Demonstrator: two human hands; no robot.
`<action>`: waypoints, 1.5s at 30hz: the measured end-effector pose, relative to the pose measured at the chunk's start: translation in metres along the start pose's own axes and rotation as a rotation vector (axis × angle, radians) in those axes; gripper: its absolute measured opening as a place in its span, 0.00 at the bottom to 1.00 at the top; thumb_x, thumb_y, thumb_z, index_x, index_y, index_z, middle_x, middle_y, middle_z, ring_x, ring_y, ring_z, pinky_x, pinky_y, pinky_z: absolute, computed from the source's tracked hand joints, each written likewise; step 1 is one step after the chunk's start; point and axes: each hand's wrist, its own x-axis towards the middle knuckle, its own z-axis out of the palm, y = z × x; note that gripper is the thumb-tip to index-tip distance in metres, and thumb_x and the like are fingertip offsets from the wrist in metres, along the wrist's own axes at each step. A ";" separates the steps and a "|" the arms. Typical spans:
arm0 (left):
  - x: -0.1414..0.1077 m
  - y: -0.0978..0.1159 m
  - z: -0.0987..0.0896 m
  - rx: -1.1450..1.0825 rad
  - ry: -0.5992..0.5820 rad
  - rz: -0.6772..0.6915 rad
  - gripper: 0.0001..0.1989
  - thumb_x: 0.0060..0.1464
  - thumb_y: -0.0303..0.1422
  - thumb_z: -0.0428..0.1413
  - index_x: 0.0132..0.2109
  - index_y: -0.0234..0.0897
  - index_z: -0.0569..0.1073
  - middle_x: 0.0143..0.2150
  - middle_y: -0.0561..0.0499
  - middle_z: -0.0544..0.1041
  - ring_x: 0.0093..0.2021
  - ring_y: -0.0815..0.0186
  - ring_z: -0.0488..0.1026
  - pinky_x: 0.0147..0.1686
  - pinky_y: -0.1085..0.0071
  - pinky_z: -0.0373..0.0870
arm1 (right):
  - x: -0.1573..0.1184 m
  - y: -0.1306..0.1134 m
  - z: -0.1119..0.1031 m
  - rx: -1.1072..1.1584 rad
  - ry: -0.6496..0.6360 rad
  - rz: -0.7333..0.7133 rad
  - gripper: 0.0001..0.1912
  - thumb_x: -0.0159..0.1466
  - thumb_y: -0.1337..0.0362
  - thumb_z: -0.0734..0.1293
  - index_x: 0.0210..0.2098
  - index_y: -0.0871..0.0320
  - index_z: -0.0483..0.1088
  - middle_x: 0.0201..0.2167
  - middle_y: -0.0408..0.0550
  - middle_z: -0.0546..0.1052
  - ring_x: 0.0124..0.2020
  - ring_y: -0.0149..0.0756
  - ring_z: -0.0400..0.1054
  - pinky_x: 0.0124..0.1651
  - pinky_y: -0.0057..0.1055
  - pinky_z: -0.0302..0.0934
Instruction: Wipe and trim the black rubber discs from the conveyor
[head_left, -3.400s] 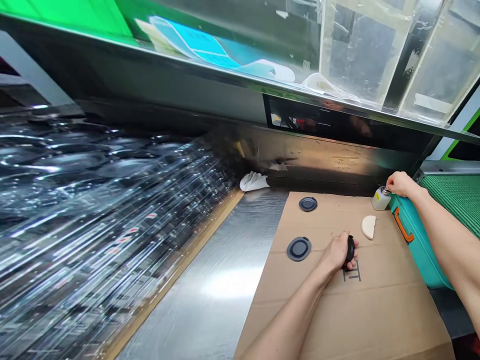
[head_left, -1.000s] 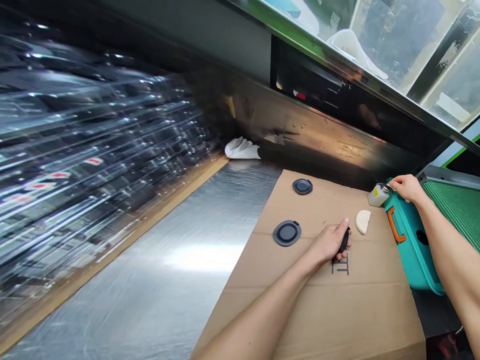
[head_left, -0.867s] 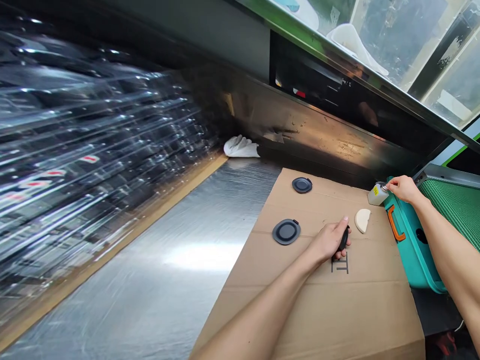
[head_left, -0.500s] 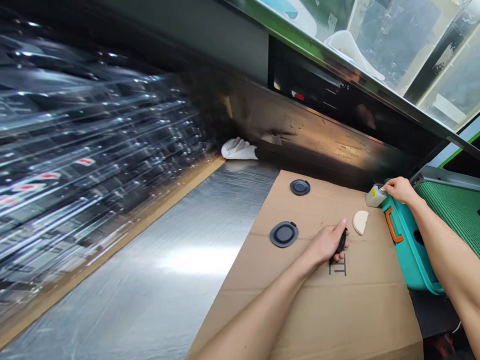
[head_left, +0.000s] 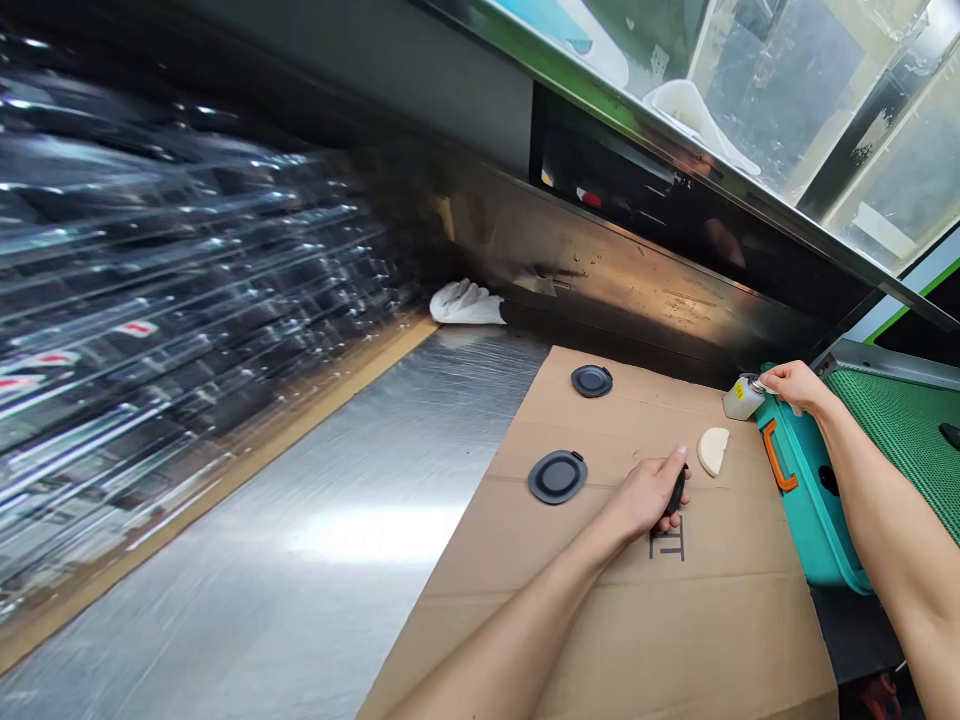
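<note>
The left hand [head_left: 646,497] is clamped around a black object [head_left: 678,492], mostly hidden by the fingers, just above a printed black mark [head_left: 667,540] on a cardboard sheet [head_left: 600,640]. The right hand [head_left: 795,387] is at the sheet's far right corner, its fingertips [head_left: 765,381] together on the metal cap of a small white bottle [head_left: 741,402] with a yellow label; whether they grip the cap cannot be told.

A cream half-round piece [head_left: 712,450] lies between the hands, just beside the left one. Two dark round pads [head_left: 557,477] sit to the left of that hand, and the second of them [head_left: 591,380] is near the sheet's far edge. A teal case [head_left: 814,500] with an orange handle [head_left: 778,468] borders the sheet's right edge, with a green mat [head_left: 900,430] beyond it. Past the left edge runs the stainless tabletop [head_left: 300,560], then a wooden strip [head_left: 247,450] and a stack of clear plastic sheets [head_left: 187,270]. A crumpled white glove [head_left: 466,304] lies against the metal back wall [head_left: 637,280].
</note>
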 end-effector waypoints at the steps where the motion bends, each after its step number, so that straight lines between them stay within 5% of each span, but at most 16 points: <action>1: 0.000 0.000 0.000 0.002 -0.001 0.000 0.34 0.54 0.63 0.46 0.42 0.32 0.68 0.28 0.50 0.73 0.17 0.71 0.69 0.14 0.75 0.58 | 0.001 0.001 -0.001 0.025 0.012 -0.003 0.18 0.62 0.50 0.68 0.35 0.61 0.78 0.13 0.39 0.64 0.13 0.26 0.53 0.18 0.23 0.48; 5: -0.001 0.000 0.000 0.008 -0.014 0.004 0.34 0.55 0.63 0.46 0.42 0.32 0.68 0.27 0.51 0.73 0.17 0.71 0.68 0.14 0.76 0.58 | 0.003 0.004 -0.008 0.079 0.087 -0.020 0.22 0.63 0.48 0.67 0.33 0.63 0.78 0.14 0.41 0.64 0.14 0.25 0.53 0.17 0.23 0.48; 11: -0.002 0.002 0.001 0.026 -0.015 -0.002 0.34 0.54 0.63 0.46 0.41 0.33 0.68 0.27 0.52 0.73 0.17 0.70 0.68 0.14 0.75 0.57 | -0.001 0.004 -0.007 -0.146 0.015 -0.121 0.13 0.65 0.61 0.65 0.41 0.58 0.81 0.20 0.42 0.72 0.17 0.26 0.58 0.21 0.23 0.51; 17: -0.006 0.004 0.002 0.036 -0.003 0.000 0.34 0.52 0.64 0.48 0.40 0.32 0.68 0.27 0.51 0.73 0.17 0.71 0.67 0.15 0.75 0.57 | -0.010 -0.003 -0.015 -0.267 0.040 -0.167 0.19 0.66 0.66 0.62 0.54 0.55 0.76 0.37 0.47 0.81 0.34 0.35 0.74 0.41 0.27 0.66; 23: -0.007 0.005 0.003 0.039 0.005 -0.001 0.34 0.50 0.64 0.50 0.40 0.32 0.68 0.26 0.51 0.73 0.17 0.71 0.67 0.15 0.75 0.56 | -0.018 0.000 0.003 -0.349 0.018 -0.191 0.20 0.67 0.69 0.60 0.54 0.52 0.76 0.50 0.48 0.79 0.52 0.43 0.72 0.55 0.33 0.64; 30: -0.004 0.002 0.003 0.070 -0.004 -0.002 0.36 0.52 0.64 0.46 0.41 0.31 0.68 0.27 0.51 0.73 0.17 0.70 0.68 0.15 0.75 0.57 | -0.023 -0.003 -0.003 -0.235 0.029 -0.162 0.28 0.67 0.61 0.64 0.66 0.55 0.63 0.35 0.47 0.80 0.34 0.35 0.73 0.44 0.30 0.65; 38: -0.004 0.002 0.002 0.067 -0.020 -0.007 0.35 0.53 0.64 0.47 0.41 0.32 0.68 0.27 0.51 0.73 0.17 0.71 0.68 0.15 0.75 0.57 | -0.019 0.002 0.010 -0.165 0.006 -0.121 0.25 0.61 0.63 0.70 0.58 0.54 0.72 0.28 0.43 0.76 0.28 0.30 0.68 0.34 0.25 0.61; 43: -0.004 0.002 0.002 0.082 -0.004 -0.002 0.35 0.52 0.64 0.48 0.41 0.32 0.68 0.27 0.50 0.73 0.17 0.70 0.68 0.15 0.75 0.57 | -0.015 0.006 0.007 0.015 -0.028 -0.069 0.32 0.59 0.55 0.73 0.61 0.55 0.69 0.26 0.42 0.75 0.22 0.27 0.64 0.26 0.23 0.57; 45: -0.004 0.001 0.002 0.091 -0.004 -0.004 0.34 0.51 0.63 0.48 0.41 0.32 0.68 0.27 0.50 0.73 0.17 0.70 0.68 0.15 0.75 0.58 | -0.012 0.007 0.010 0.074 -0.030 -0.076 0.27 0.60 0.54 0.73 0.57 0.56 0.73 0.26 0.43 0.75 0.22 0.27 0.65 0.26 0.23 0.58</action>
